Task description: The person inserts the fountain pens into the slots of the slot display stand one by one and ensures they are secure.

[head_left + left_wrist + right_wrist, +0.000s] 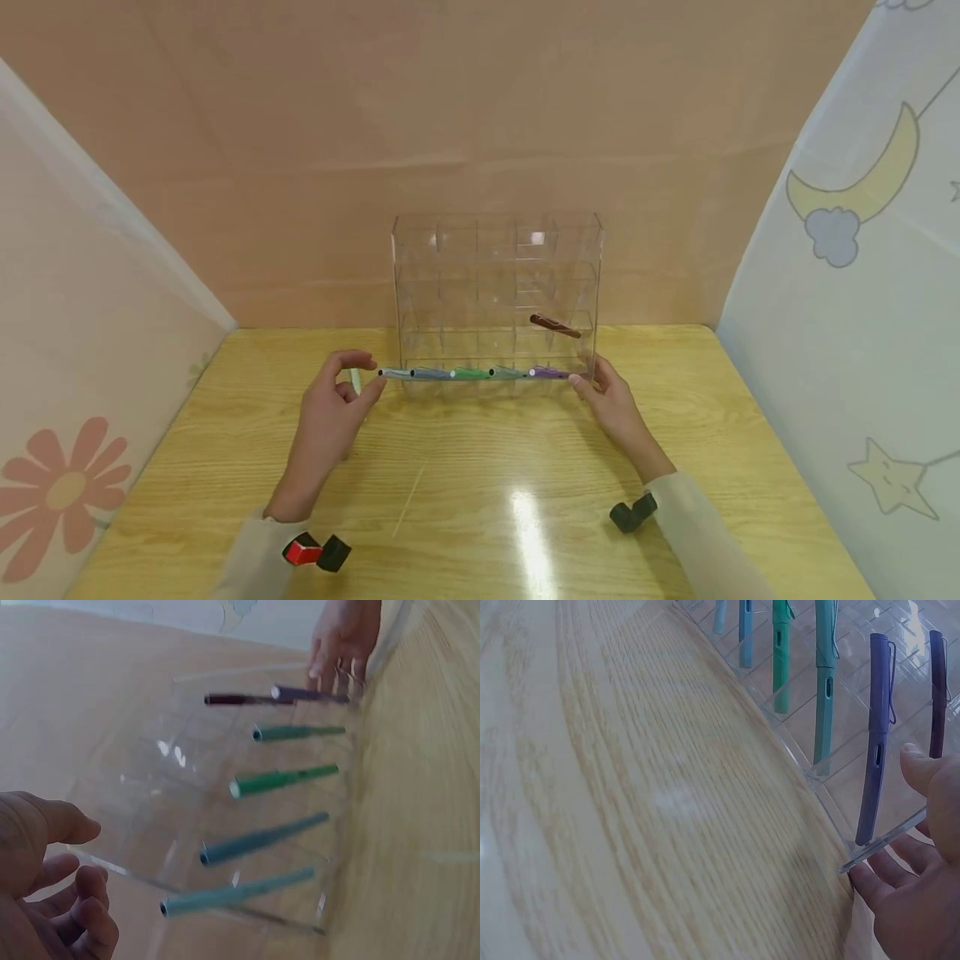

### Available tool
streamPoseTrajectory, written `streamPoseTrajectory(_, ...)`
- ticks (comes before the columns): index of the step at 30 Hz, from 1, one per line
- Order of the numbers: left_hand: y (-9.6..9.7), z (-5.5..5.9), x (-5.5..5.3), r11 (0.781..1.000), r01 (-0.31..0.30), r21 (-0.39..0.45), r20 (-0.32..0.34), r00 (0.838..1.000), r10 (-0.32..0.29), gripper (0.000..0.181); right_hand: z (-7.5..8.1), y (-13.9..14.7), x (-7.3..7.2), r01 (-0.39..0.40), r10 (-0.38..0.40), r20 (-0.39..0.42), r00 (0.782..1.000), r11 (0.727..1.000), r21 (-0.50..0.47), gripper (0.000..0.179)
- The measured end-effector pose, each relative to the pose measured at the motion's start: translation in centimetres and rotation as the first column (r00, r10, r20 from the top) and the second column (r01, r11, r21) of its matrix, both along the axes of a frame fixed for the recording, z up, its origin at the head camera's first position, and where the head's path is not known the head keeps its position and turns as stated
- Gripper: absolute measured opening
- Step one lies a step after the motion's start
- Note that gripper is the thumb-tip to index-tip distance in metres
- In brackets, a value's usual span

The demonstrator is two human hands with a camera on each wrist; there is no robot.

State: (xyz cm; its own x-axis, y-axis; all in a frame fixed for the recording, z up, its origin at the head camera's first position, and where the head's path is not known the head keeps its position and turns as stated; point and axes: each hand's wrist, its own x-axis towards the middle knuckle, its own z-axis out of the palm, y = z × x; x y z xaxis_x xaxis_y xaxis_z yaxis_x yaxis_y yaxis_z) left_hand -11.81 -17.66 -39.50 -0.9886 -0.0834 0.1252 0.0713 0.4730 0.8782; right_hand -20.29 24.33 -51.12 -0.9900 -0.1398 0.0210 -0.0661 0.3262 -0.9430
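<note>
A clear acrylic pen rack (497, 287) with a grid of compartments stands upright on the table. Along its bottom row sit a light blue pen (236, 893), a blue pen (262, 838), a green pen (285, 780), a teal pen (298, 733) and a purple pen (877, 735). One row up at the right is a dark red pen (555, 326). My left hand (333, 408) is beside the rack's lower left, thumb and forefinger apart, holding nothing. With my right hand (611, 404) I grip the lower right corner, thumb in front, fingers at the side panel.
The wooden table (465, 475) carries a bright glare streak near its front. Behind my left fingers shows a pale green strip (356, 381). A peach cloth backdrop (450, 108) hangs close behind the rack, with patterned cloth walls on both sides.
</note>
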Motion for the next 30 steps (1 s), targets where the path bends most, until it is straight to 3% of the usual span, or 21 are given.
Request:
streamPoseTrajectory(8, -3.5, -3.3, -0.1, 0.994, -0.067, -0.092, 0.067, 0.995, 0.074, 0.042, 0.1, 0.0, 0.1, 0.005, -0.005, 0.000, 1.000, 1.000, -0.010, 0.070)
streamPoseTrajectory(13, -5.3, -4.5, -0.7, 0.988, -0.083, -0.131, 0.095, 0.991, 0.096, 0.047, 0.1, -0.1, 0.2, 0.005, -0.005, -0.002, 1.000, 1.000, -0.006, 0.070)
streamPoseTrajectory(19, -6.8, -5.7, -1.7, 0.975, -0.129, -0.182, 0.146, 0.977, 0.157, 0.047, 0.2, -0.1, 0.2, 0.006, -0.006, 0.001, 1.000, 1.000, -0.014, 0.071)
streamPoseTrajectory(30, -8.2, -8.8, -3.3, 0.960, -0.157, -0.234, 0.257, 0.942, 0.216, 0.051, 0.2, 0.0, 0.0, 0.016, -0.016, 0.021, 1.000, 1.000, 0.005, 0.073)
